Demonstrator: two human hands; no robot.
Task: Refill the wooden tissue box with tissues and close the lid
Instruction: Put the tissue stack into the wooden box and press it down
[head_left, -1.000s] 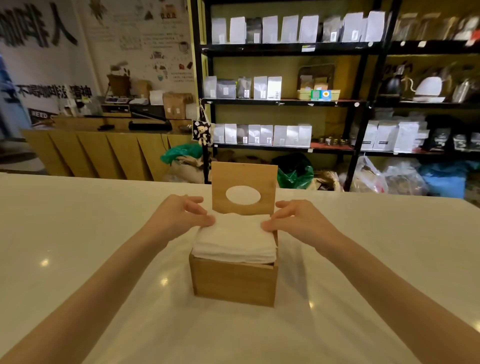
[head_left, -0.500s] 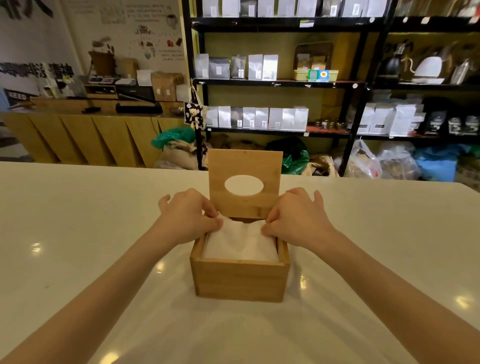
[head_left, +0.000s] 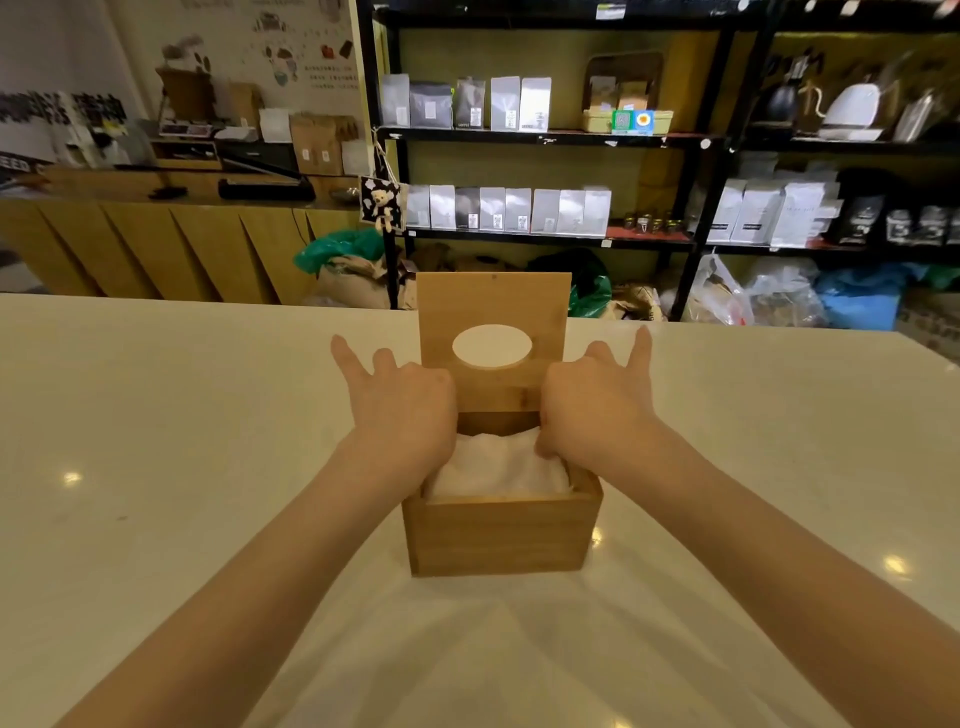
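Note:
A wooden tissue box (head_left: 501, 535) stands on the white table, straight in front of me. Its lid (head_left: 493, 306), with an oval hole, stands upright at the back. A stack of white tissues (head_left: 498, 473) lies inside, its top below the rim and a little crumpled. My left hand (head_left: 400, 410) reaches into the left side of the box and my right hand (head_left: 592, 410) into the right side. Both grip the stack's edges with thumb and forefingers, which are hidden inside the box. The outer fingers stick up and outward.
The white table (head_left: 156, 441) spreads wide on both sides of the box. Beyond its far edge stand black shelves (head_left: 545, 135) with bags and kettles, and a wooden counter (head_left: 156, 244) at the back left. Sacks lie on the floor under the shelves.
The tissue stack, which stood above the rim a second ago, has gone down into the box. Both hands followed it down and now dip inside.

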